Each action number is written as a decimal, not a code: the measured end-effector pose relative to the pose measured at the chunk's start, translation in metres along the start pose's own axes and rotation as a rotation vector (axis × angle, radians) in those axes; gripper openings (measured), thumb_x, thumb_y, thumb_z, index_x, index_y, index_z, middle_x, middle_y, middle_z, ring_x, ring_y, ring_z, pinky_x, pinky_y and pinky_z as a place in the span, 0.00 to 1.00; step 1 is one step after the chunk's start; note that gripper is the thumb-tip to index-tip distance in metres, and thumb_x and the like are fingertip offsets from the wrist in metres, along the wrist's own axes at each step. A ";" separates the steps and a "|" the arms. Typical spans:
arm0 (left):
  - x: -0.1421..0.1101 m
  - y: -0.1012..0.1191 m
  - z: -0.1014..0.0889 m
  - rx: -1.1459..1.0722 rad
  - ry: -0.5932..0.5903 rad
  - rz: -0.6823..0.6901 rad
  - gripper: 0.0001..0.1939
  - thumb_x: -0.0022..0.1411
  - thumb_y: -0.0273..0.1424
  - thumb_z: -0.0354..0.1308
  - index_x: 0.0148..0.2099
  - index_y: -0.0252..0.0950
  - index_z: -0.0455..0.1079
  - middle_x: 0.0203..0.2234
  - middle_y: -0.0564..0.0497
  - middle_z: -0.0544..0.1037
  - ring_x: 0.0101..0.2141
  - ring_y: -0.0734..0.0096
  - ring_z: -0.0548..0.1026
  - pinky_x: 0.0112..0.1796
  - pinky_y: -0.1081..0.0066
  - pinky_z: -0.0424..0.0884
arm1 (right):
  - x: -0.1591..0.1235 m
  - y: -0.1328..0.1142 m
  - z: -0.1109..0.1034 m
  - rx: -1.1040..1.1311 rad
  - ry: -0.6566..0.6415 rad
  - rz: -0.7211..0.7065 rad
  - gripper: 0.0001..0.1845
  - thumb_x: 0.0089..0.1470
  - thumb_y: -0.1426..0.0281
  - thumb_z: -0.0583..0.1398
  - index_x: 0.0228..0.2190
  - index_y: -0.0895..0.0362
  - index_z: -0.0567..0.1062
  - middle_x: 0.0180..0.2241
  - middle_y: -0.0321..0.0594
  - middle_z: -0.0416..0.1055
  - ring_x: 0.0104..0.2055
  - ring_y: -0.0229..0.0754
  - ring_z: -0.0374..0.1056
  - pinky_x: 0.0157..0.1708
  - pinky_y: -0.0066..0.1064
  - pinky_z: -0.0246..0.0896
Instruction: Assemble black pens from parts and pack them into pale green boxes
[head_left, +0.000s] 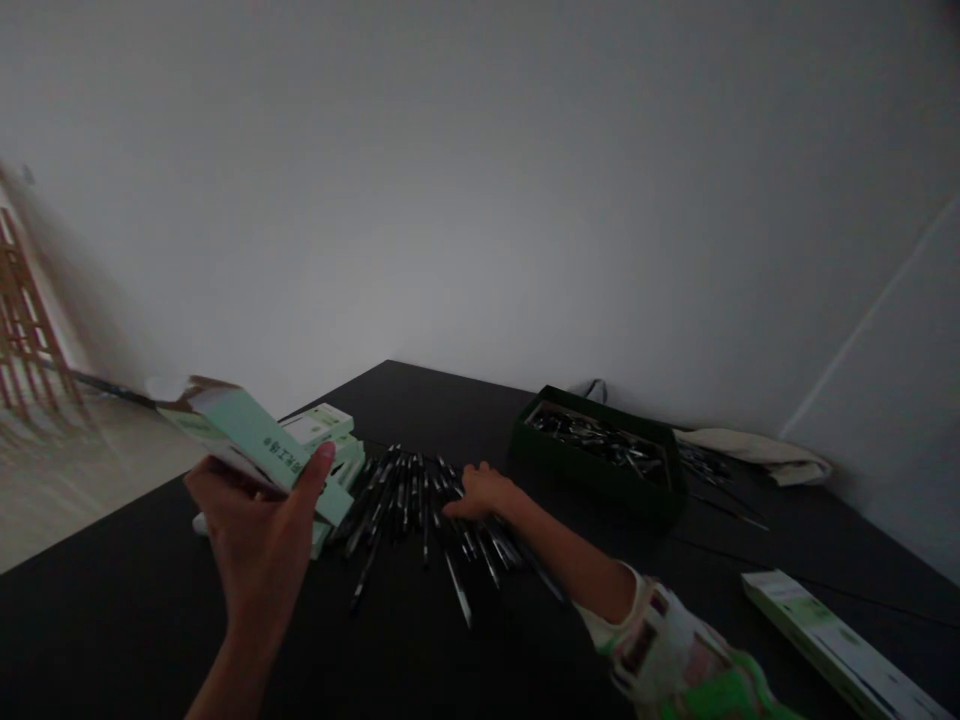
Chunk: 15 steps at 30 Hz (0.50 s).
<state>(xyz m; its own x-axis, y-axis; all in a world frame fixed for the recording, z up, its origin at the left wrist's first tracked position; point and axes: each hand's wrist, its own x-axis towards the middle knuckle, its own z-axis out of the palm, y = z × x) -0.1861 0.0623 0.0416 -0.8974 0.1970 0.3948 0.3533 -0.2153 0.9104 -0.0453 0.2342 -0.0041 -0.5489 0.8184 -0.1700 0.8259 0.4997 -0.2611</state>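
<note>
My left hand (259, 535) is raised above the black table (135, 620) and grips a long pale green box (247, 440) whose end flap is open. My right hand (480, 492) reaches forward and rests on a spread pile of black pens (405, 500) in the middle of the table. Its fingers curl down onto the pens; whether they grip one is hidden. A patterned sleeve (675, 660) covers my right forearm.
Several more pale green boxes (322, 425) are stacked behind my left hand. A dark green tray (600, 450) full of pens stands at the back right, with a beige cloth (757, 450) beyond it. Another green-and-white box (840, 640) lies at the right front.
</note>
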 end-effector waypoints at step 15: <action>-0.001 -0.011 0.003 -0.004 0.005 0.063 0.40 0.39 0.38 0.72 0.52 0.38 0.57 0.43 0.47 0.73 0.40 0.59 0.76 0.43 0.47 0.74 | 0.022 -0.098 0.075 0.117 0.168 -0.528 0.44 0.48 0.49 0.56 0.62 0.51 0.51 0.63 0.53 0.48 0.65 0.59 0.37 0.55 0.67 0.32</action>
<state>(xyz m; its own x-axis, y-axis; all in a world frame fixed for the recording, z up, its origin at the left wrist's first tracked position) -0.1884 0.0673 0.0313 -0.8749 0.1780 0.4504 0.4078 -0.2310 0.8834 -0.1475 0.1817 -0.0535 -0.8479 0.5043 0.1634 0.4194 0.8267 -0.3751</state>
